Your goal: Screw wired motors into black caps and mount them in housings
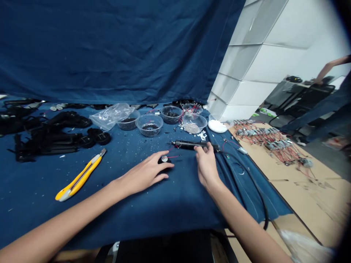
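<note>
Across the blue-covered table (170, 202), just beyond the right hand (207, 162) and touching it: a black corded tool (186, 145), by its look an electric screwdriver. Long axis running side to side, nearly level in view, narrow tip to the left. From the right end, a black cable (256, 182), curving back toward the near edge. Plainly nearer to the right hand than to the left in the handle half; at the tip, the reverse, just beyond the foremost finger of the left hand (152, 171).

On the right: fingers bent, with thumb and forefinger at the barrel, forearm slanting forward and leftward from the near right corner. Cannot tell from this angle whether gripping firmly or merely resting there.

On the left: palm down, fingers spread apart and pointing right, forearm slanting in from the near left corner. Between two of those fingers, a small silver disc (164, 159) on a dark base, with a thin red wire (174, 156) leading right. Cannot tell whether pinched or only surrounded.

Farther off, beyond the tool, clear bowls (149, 133) with small parts inside. Well to the left, lying diagonally, a yellow utility knife (82, 177).
</note>
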Motion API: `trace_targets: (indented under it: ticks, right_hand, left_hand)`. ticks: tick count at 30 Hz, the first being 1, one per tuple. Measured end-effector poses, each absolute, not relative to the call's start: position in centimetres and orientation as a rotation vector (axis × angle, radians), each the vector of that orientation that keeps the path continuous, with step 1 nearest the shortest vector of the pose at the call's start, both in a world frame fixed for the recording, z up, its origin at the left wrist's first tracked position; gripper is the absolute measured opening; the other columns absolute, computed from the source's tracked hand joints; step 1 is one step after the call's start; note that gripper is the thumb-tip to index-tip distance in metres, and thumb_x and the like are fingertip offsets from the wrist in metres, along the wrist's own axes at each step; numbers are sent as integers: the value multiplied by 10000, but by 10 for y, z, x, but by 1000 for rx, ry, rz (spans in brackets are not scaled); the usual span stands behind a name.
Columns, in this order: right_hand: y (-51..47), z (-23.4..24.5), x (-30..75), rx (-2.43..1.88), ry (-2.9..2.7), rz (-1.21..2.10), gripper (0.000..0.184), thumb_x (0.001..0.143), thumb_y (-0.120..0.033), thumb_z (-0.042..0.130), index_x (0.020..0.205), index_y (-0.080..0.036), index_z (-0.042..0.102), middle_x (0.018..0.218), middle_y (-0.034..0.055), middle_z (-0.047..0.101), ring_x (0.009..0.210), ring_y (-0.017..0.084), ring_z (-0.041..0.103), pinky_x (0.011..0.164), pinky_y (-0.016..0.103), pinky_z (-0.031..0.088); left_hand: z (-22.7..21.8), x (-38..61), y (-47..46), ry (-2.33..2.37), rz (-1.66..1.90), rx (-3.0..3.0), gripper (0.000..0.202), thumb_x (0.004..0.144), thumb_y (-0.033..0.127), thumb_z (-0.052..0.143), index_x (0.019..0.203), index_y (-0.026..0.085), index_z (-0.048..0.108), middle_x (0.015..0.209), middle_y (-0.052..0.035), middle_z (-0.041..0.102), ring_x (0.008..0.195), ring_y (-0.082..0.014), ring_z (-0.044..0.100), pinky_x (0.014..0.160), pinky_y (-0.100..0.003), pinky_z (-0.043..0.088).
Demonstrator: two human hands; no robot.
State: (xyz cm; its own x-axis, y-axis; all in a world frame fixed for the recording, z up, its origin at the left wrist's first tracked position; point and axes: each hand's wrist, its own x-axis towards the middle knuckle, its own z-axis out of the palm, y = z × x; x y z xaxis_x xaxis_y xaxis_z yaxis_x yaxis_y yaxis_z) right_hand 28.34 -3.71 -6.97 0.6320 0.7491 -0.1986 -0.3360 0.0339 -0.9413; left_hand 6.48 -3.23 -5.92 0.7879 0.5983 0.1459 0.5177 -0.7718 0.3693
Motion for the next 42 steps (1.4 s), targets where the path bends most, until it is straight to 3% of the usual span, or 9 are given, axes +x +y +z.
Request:
trace_targets:
  ticks: [3, 8, 13, 19, 24, 28, 32, 38, 42]
  right_hand:
    - [-54, -61, 281, -1280, -1087, 717, 600, 795, -209, 611, 1363, -263, 425, 1476, 56, 377, 1371, 170, 346, 1133, 389, 320]
    - [-41, -51, 282, -1080, -2315, 574, 613, 831, -206, 577, 1418, -269, 412, 1455, 79, 424, 1372, 230, 359, 1161, 470, 255]
    - [-16, -47, 273, -1215, -2774, 382, 478, 857, -232, 603, 1323, -178, 508, 1163, 133, 612, 1063, 251, 591, 965, 435, 457]
    - [-17, -44, 273, -1226, -2768, 236, 347, 904, -477, 507, 1053, -192, 636, 1021, 90, 626, 988, 234, 578, 904, 413, 453]
    - [-48, -16, 294, -1320, -2571, -150, 292, 906, -461, 525, 879, -198, 649, 823, 39, 634, 902, 221, 592, 1069, 585, 205]
    - [-49, -4, 301, -1430, -2527, -49, 324, 905, -486, 511, 846, -189, 628, 742, 42, 636, 714, 184, 597, 784, 359, 435]
    - [-16, -33, 287, -1583, -2544, 166, 314, 904, -472, 520, 873, -175, 616, 851, 77, 654, 748, 206, 620, 657, 305, 427]
    - [6, -68, 285, -1434, -2345, 543, 372, 898, -481, 524, 1123, -194, 593, 1095, 90, 583, 1021, 207, 586, 910, 350, 463]
    - [6, -68, 297, -1155, -2323, 728, 342, 943, -303, 498, 1280, -242, 511, 1228, 60, 557, 1170, 166, 518, 1030, 324, 410]
  left_hand:
    - [-49, 40, -29, 1012, 486, 2578, 343, 962, 395, 434, 1269, 295, 549, 1434, -71, 386, 1303, -236, 428, 1094, -422, 363]
    - [-47, -5, 0, 1293, 657, 2472, 363, 963, 450, 406, 1199, 239, 583, 1288, -74, 512, 1213, -230, 492, 1076, -427, 362]
    - [-54, -30, 18, 1402, 668, 2417, 379, 959, 492, 388, 1176, 255, 589, 1263, -43, 539, 1180, -215, 519, 1061, -404, 381]
    - [-55, -30, 25, 1383, 655, 2390, 354, 958, 490, 395, 1167, 277, 587, 1242, -20, 563, 1148, -204, 545, 1033, -376, 402]
    - [-34, -11, 39, 1312, 677, 2427, 323, 968, 449, 401, 1153, 263, 590, 1211, -16, 584, 1118, -187, 555, 990, -347, 416]
    - [-9, 27, 81, 1188, 779, 2558, 308, 972, 409, 405, 1131, 237, 605, 1145, -22, 628, 1055, -172, 581, 940, -313, 430]
    - [3, 86, 155, 1120, 609, 2777, 307, 960, 339, 423, 1144, 166, 597, 1124, -70, 650, 1022, -179, 589, 901, -288, 424]
    - [-8, 154, 254, 1213, 60, 2786, 305, 852, 229, 576, 1137, 164, 660, 1110, -89, 680, 979, -197, 617, 826, -264, 428]
    - [-19, 177, 280, 1228, -308, 2702, 307, 687, 199, 729, 992, 164, 740, 975, -75, 721, 838, -202, 635, 781, -271, 442]
